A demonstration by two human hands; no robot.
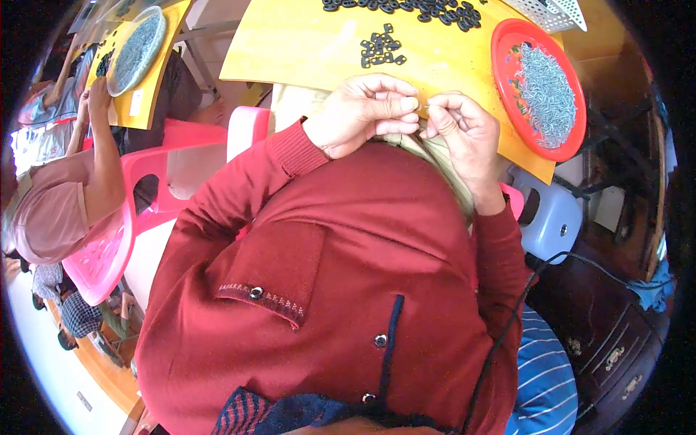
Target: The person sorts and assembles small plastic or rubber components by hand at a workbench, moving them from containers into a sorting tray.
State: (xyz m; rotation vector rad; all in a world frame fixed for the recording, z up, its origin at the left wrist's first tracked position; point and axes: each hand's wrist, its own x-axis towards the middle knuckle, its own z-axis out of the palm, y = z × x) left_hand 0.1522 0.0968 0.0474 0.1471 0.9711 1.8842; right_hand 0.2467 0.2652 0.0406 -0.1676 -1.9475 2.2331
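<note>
Both my hands meet just in front of the near edge of the yellow table (290, 43). My left hand (366, 112) is closed in a pinch, thumb against fingers; what it holds is too small and hidden to name. Close beside it, my right hand (464, 134) pinches a thin, pale, silvery piece (425, 107) that points toward the left fingertips. A small group of black oblong parts with holes (380, 47) lies on the table beyond my hands. To the right, a red tray (500, 43) holds a heap of thin silvery metal pieces (547, 94).
More black parts (435, 11) spread along the table's far side. A white perforated basket (562, 14) stands at the far right. A blue stool (554, 221) is at right, a pink chair (130, 217) at left. Another person (65, 196) sits left, by a second table with a round tray (138, 54).
</note>
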